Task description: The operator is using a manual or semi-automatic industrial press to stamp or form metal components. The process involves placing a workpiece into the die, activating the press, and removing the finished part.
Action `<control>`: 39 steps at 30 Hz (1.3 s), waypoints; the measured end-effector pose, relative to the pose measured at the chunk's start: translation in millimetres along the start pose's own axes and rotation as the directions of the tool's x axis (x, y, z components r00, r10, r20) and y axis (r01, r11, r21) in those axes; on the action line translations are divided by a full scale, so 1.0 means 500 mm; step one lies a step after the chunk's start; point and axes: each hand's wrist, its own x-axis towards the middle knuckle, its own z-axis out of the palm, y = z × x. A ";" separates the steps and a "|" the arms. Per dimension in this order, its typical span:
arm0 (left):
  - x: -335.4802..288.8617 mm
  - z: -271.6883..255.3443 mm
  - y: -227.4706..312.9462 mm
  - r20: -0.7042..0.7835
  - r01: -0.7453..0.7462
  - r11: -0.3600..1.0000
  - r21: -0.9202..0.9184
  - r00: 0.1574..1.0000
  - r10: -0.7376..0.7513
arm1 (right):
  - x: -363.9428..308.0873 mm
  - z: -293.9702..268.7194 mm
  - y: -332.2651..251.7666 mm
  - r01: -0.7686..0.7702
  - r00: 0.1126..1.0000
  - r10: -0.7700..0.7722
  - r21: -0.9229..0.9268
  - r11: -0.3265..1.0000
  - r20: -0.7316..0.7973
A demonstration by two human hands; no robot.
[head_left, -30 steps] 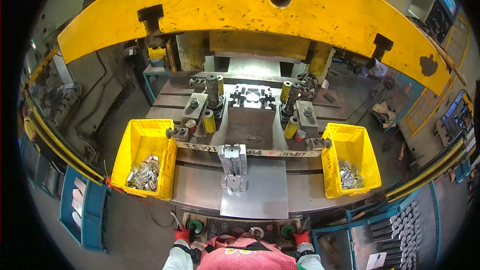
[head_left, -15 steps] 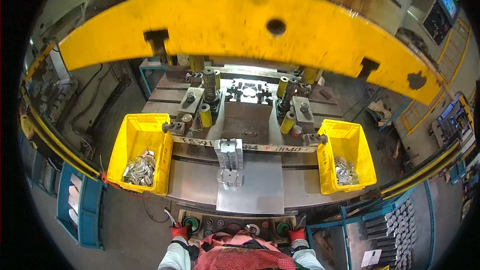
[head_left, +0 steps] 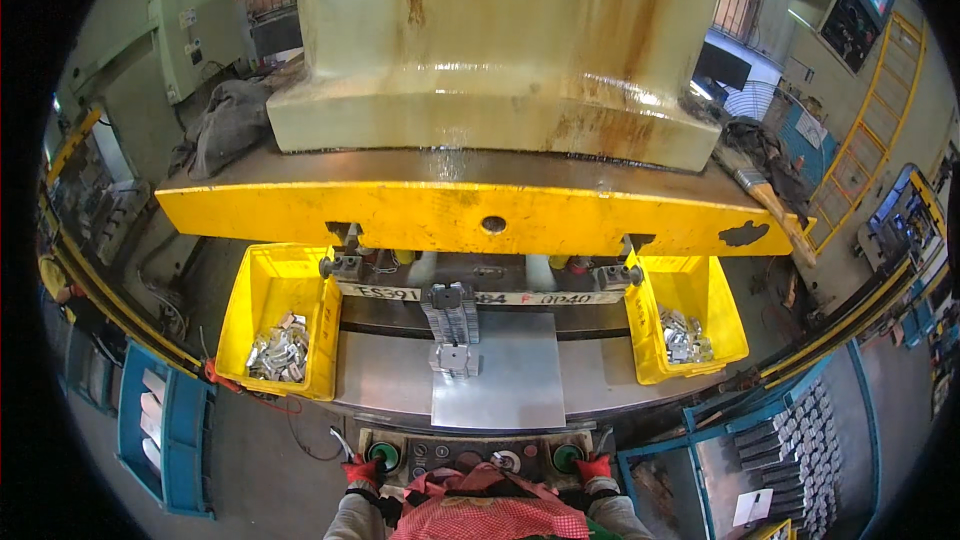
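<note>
My left hand (head_left: 362, 471), in a red glove, rests at the left green push button (head_left: 384, 455) of the control panel (head_left: 455, 447). My right hand (head_left: 594, 469), also gloved in red, is at the right green button (head_left: 567, 457). A thin metal piece sticks up beside each glove; whether it is held cannot be made out, and the fingers are too small to read. Ahead, the press ram's yellow slab (head_left: 440, 205) is low over the die and hides most of it. A stack of metal plates (head_left: 450, 315) and a lower stack (head_left: 455, 360) stand on a sheet-metal table (head_left: 500, 390).
Yellow bins (head_left: 325, 360) (head_left: 640, 340) with small metal parts flank the die. A blue cart (head_left: 165, 460) is at the left, a blue-framed rack (head_left: 868, 420) with rows of metal parts at the right. A brush (head_left: 765, 195) lies on the ram.
The press ram has come down, its yellow slab now covering the die and posts that showed before. Both hands stay at the green buttons.
</note>
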 end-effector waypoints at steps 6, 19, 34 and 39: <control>-0.002 -0.050 -0.033 0.042 0.061 0.971 -0.230 0.998 -0.053 | 0.104 -0.004 0.134 -0.092 0.964 -0.089 0.625 0.775 0.251; -0.325 0.024 0.657 0.209 -0.402 0.765 -0.504 0.802 0.559 | -0.224 -0.333 -0.668 0.404 0.879 -0.465 0.685 0.606 -0.107; -0.352 0.349 0.894 0.578 -0.204 0.744 -0.637 0.512 0.635 | -0.120 -0.179 -0.916 0.588 0.606 -0.785 0.736 0.335 -0.126; -0.354 0.106 0.694 0.340 -0.403 0.632 -0.662 0.590 0.732 | -0.173 -0.326 -0.640 0.565 0.748 -0.557 0.786 0.249 -0.361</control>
